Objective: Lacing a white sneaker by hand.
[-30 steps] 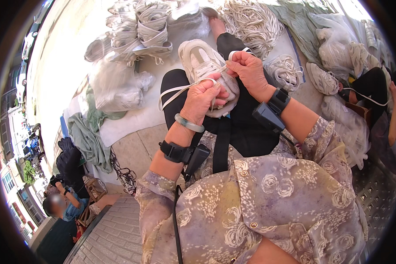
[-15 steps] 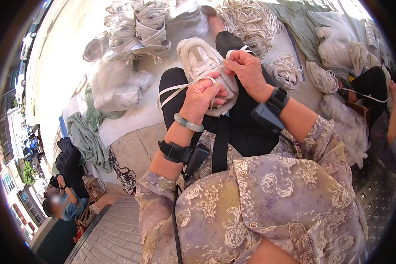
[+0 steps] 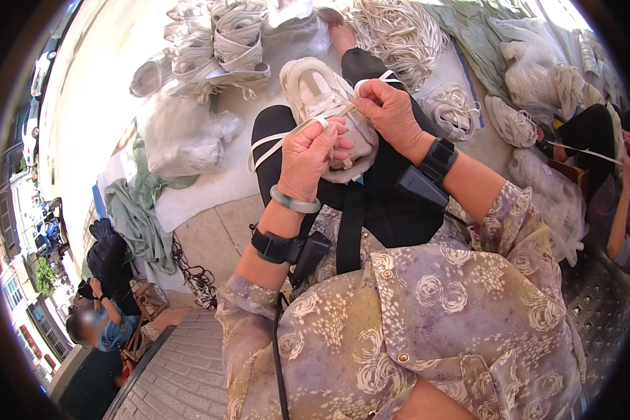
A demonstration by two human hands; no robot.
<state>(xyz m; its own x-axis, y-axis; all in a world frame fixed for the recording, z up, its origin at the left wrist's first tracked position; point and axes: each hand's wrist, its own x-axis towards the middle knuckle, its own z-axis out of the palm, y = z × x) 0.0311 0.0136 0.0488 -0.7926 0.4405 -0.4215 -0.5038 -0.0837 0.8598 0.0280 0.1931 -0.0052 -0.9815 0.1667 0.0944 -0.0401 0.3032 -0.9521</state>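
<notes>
Pinching a white lace between thumb and fingers, the left grip sits at about 7 o'clock of a pale running shoe; from it the lace swings out toward 9 o'clock in a loose loop over the black trousers. At 3 o'clock of the shoe, the right grip is clenched, thumb against forefinger, on another stretch of lace, which curls past the knuckles toward 1 o'clock. The shoe rests on the person's lap, near 12 o'clock of the view, its toe aimed toward 11 o'clock and its laced front lying between the two grips. A pale bangle circles the left wrist, and each forearm carries a black strapped device.

Farther out, stacked pale shoes stand at 11 o'clock, with a clear plastic bag at 10 o'clock and a crumpled green cloth at 9 o'clock. A big heap of laces spreads at 1 o'clock; a smaller bundle of laces and a single pale shoe lie at 2 o'clock. Near 3 o'clock, at the rim, a co-worker's hand has a pale strand stretched out from it. Another person in blue shows at 8 o'clock.
</notes>
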